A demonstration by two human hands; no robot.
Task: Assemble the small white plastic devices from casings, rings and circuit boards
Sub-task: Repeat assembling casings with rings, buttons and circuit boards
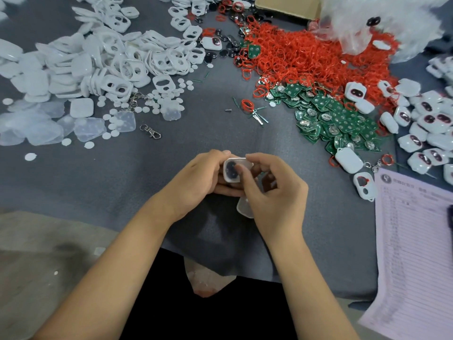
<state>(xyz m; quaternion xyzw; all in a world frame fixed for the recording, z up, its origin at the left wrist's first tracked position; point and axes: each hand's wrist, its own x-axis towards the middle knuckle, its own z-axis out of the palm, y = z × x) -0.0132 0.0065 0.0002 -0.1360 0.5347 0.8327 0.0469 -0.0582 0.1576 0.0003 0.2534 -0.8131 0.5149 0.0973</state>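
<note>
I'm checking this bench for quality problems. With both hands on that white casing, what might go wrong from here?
The left hand holds the white casing above the cloth while the right hand works at it, so a dark insert may slip out. A second white piece under the right hand could drop into the lap.

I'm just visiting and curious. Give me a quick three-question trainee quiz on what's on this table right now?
1. True or false: both hands grip the same white casing.
2. Which pile lies nearer the paper sheet: A) green circuit boards B) empty white casings?
3. What colour are the rings heaped at the top?

Key: 1 true: left hand and right hand both hold it. 2 A. 3 red.
</note>
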